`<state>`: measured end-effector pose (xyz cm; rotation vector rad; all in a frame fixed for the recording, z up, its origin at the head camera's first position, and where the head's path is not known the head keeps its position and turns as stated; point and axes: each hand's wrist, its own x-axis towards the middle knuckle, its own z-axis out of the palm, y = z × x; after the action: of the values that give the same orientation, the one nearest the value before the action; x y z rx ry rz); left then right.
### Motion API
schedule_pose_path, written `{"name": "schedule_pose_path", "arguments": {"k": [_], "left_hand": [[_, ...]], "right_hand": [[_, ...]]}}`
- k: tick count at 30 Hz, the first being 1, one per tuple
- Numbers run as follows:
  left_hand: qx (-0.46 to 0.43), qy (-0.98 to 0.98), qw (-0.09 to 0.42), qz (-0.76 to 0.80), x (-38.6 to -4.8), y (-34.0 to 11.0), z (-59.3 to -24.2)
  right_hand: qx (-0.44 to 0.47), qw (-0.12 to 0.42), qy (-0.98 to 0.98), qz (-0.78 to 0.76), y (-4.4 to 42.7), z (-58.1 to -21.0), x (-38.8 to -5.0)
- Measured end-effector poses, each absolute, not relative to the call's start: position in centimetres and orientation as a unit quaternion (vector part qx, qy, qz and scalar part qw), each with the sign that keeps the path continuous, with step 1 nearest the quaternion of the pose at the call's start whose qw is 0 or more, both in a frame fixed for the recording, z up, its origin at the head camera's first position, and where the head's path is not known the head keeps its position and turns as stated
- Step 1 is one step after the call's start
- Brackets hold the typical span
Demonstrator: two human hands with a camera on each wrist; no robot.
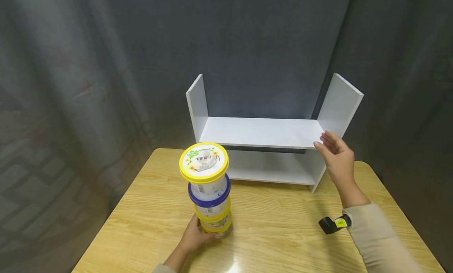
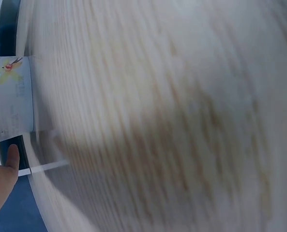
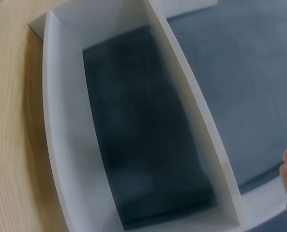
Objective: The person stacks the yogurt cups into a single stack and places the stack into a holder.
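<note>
A stack of several round plastic tubs [image 1: 209,188] stands on the wooden table, the lids yellow except for one blue lid second from the top. The top lid carries a printed label with green leaves and flowers. My left hand [image 1: 196,234] holds the lowest tub from its near left side, some fingers hidden behind it. In the left wrist view, part of a white tub with a flower print [image 2: 8,99] shows above the fingers. My right hand [image 1: 337,157] is raised beside the right panel of the white shelf [image 1: 262,131], holding nothing, thumb apart from the fingers.
The two-level shelf, with upright side panels, stands at the table's [image 1: 269,222] back edge. Its lower board [image 1: 270,167] lies behind and right of the tubs. Grey curtains [image 1: 262,49] hang behind and at both sides. A black wrist camera [image 1: 328,225] sits on the right wrist.
</note>
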<state>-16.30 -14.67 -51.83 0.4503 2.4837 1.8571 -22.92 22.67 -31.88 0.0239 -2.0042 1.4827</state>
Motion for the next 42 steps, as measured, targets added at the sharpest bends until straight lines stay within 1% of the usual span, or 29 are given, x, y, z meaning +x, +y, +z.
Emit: {"name": "schedule_pose_path", "arguments": {"k": [10, 14, 19, 25, 33, 38, 42], "left_hand": [[0.14, 0.784, 0.02, 0.605, -16.3, -14.6, -51.7], [0.14, 0.782, 0.018, 0.607, -16.3, -14.6, -51.5], [0.136, 0.783, 0.014, 0.606, -16.2, -14.5, -51.4], [0.126, 0.791, 0.01, 0.599, -16.1, -14.5, -51.3], [0.121, 0.788, 0.001, 0.604, -16.2, -14.4, -51.7], [0.122, 0.79, 0.005, 0.601, -16.0, -14.2, -51.6], [0.122, 0.784, 0.01, 0.608, -15.6, -13.8, -50.4]], "right_hand": [[-0.094, 0.405, -0.691, 0.592, 25.3, -31.8, -24.2], [-0.111, 0.419, -0.657, 0.617, 26.1, -31.9, -24.7], [-0.125, 0.413, -0.655, 0.62, 26.7, -32.2, -25.3], [-0.151, 0.387, -0.625, 0.661, 27.0, -32.3, -26.3], [-0.21, 0.369, -0.678, 0.6, 27.0, -32.0, -27.2], [-0.219, 0.379, -0.679, 0.589, 27.2, -31.9, -27.5], [-0.22, 0.37, -0.693, 0.578, 27.4, -31.8, -27.6]]}}
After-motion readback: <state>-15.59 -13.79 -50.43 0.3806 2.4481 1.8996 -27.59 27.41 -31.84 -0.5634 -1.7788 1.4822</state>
